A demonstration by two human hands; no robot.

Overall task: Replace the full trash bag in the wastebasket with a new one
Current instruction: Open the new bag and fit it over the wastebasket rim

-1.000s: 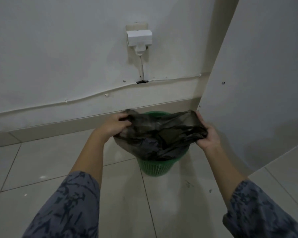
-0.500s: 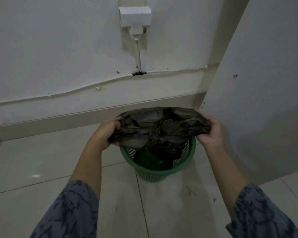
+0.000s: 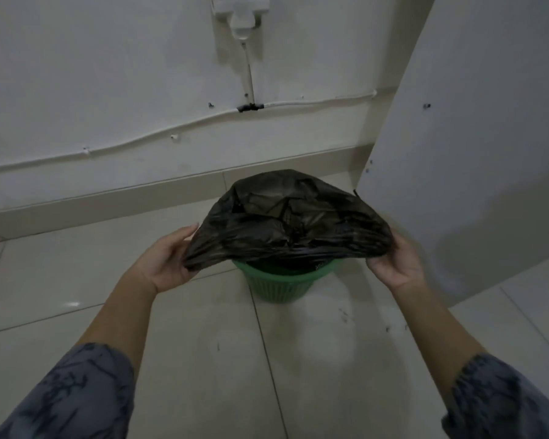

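Observation:
A small green mesh wastebasket (image 3: 279, 285) stands on the tiled floor close to the wall. A black trash bag (image 3: 286, 223) is spread wide over its mouth and hides most of the rim and the inside. My left hand (image 3: 168, 263) grips the bag's left edge, palm turned up. On the other side my right hand (image 3: 396, 263) grips the right edge. The bag's near edge is stretched taut between both hands just above the basket's front rim.
A white wall (image 3: 108, 90) with a cable and a socket adapter (image 3: 241, 14) rises behind the basket. A white panel (image 3: 476, 153) stands upright just to the right of the basket. Pale floor tiles (image 3: 298, 359) stretch toward me.
The bag has been pulled wider and further over the basket's mouth, now covering the back rim. Both hands have moved apart and down toward the rim, and the view has tilted downward.

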